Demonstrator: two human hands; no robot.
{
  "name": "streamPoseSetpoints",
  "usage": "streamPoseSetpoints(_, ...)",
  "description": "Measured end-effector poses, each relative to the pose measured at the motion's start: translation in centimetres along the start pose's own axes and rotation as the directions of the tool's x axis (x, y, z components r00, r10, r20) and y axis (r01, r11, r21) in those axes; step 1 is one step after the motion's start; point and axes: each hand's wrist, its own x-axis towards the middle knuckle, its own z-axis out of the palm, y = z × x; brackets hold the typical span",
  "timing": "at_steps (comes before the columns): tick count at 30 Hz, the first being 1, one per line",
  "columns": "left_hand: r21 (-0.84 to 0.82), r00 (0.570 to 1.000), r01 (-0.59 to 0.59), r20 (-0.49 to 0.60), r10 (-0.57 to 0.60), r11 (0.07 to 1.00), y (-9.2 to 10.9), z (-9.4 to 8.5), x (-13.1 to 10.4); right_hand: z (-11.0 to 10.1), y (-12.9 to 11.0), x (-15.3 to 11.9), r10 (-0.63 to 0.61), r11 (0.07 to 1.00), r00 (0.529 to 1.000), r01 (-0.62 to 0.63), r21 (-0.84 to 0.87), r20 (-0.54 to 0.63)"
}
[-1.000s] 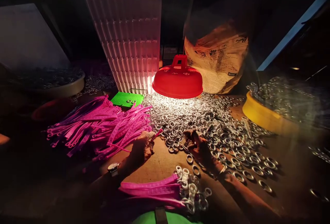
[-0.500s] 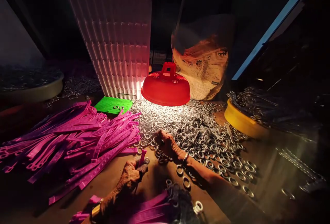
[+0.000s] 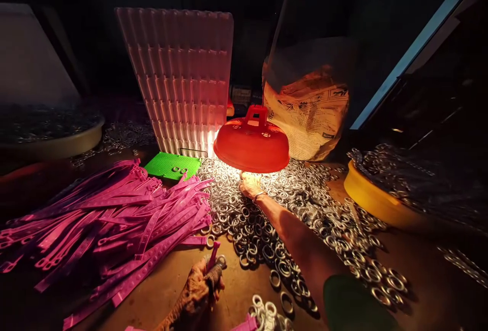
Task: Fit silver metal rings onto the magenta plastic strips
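My left hand (image 3: 200, 288) is closed around a pink strap (image 3: 213, 254), whose end sticks up past the fingers. A metal ring (image 3: 221, 261) sits against the strap at the fingertips. My right hand (image 3: 251, 186), a thin bangle at its wrist, reaches to the far part of a wide pile of metal rings (image 3: 259, 227), just below the lampshade's rim. Its fingers look curled down, and what is in them is hidden. To the left of the rings lies a heap of pink straps (image 3: 125, 209). A small group of pale rings (image 3: 267, 310) lies at the bottom edge.
A red lampshade (image 3: 249, 143) hangs low over the pile. Behind stand a ridged translucent panel (image 3: 183, 77) and a newsprint-patterned bag (image 3: 312, 117). A green perforated tray (image 3: 168, 166) holds two rings. A yellow tub (image 3: 366, 196) stands right, a pale tub (image 3: 76, 140) left.
My right hand has moved farther forward over the rings, up to the lampshade. The left hand keeps hold of the strap and ring. The view has tilted upward.
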Motion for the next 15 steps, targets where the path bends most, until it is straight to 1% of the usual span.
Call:
streamPoseSetpoints(2,-0.044,0.997,-0.066,-0.034,0.064,0.997,0.4,0.2,-1.1,-0.5,0.2,-0.6,-0.008,1.000,1.000,0.008,-0.002,-0.005)
streamPoseSetpoints(4,-0.103,0.990,-0.142,-0.015,0.141,0.984,1.1,0.3,-2.6,-1.4,0.4,-1.9,-0.037,0.999,0.999,0.038,0.032,-0.022)
streamPoseSetpoints(6,-0.134,0.975,-0.215,0.020,0.220,0.967,1.9,0.4,-3.9,-2.5,0.4,-3.7,-0.087,0.987,0.995,0.093,0.133,-0.050)
streamPoseSetpoints(8,-0.114,0.974,-0.223,0.017,0.226,0.968,2.9,0.5,-4.7,-3.4,0.1,-6.0,-0.120,0.956,0.990,0.135,0.261,-0.072)
streamPoseSetpoints(11,-0.072,0.980,-0.195,-0.049,0.192,0.978,4.1,0.8,-5.1,-4.1,-0.6,-9.9,-0.111,0.913,0.992,0.126,0.389,-0.063)
streamPoseSetpoints(12,-0.071,0.977,-0.207,-0.057,0.203,0.976,4.3,0.9,-5.1,-4.2,-0.9,-11.1,-0.103,0.893,0.993,0.116,0.434,-0.053)
streamPoseSetpoints(15,-0.069,0.948,-0.319,-0.016,0.319,0.945,4.5,1.1,-4.6,-4.1,-1.6,-14.4,-0.083,0.836,0.997,0.069,0.544,0.000)
